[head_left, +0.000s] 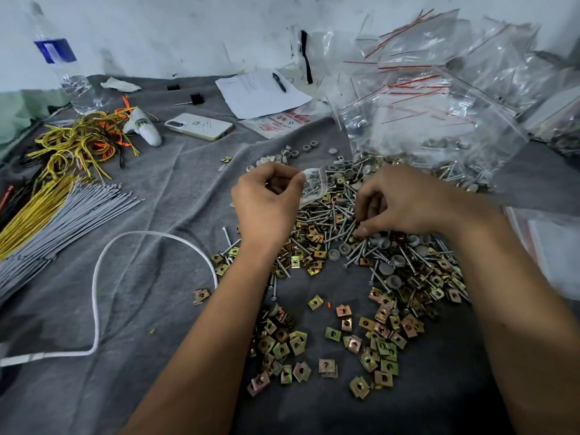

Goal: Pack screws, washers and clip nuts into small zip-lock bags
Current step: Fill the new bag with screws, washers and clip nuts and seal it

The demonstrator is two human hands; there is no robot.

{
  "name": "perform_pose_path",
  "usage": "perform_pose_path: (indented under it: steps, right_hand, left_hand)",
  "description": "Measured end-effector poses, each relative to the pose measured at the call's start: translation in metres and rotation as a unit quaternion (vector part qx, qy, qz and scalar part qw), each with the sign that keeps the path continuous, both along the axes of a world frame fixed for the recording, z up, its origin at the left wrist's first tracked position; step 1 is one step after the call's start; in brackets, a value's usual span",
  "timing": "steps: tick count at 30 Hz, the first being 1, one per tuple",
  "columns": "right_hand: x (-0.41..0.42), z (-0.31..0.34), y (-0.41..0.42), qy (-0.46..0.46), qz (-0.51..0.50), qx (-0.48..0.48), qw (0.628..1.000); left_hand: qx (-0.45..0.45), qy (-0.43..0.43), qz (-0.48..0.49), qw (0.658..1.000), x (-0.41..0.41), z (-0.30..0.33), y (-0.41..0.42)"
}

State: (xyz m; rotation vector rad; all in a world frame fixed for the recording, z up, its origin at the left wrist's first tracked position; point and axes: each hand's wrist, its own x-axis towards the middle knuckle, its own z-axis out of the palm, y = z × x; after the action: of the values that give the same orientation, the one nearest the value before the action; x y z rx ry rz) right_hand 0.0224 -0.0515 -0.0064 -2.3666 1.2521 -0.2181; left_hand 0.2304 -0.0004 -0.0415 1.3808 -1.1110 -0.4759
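Nearest, loose clip nuts (284, 343). Beyond, right hand (405, 202) curled down into screws (332, 221), apparently pinching one. Left hand (266, 202) pinching small zip-lock bag (312, 186), just above pile. Farthest, filled bags (439, 98).

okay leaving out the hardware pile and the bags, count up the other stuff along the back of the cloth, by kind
Bottle: 1
Phone: 1
Pen: 1
Paper sheet: 1
Total: 4
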Motion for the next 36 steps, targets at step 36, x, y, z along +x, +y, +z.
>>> perform_pose_path:
  steps: [36]
  right_hand:
    - [0.052,0.021,0.034,0.168,0.107,0.004,0.980]
  left_hand:
    - [-0.028,-0.005,0.010,1.000,-0.003,-0.002,0.002]
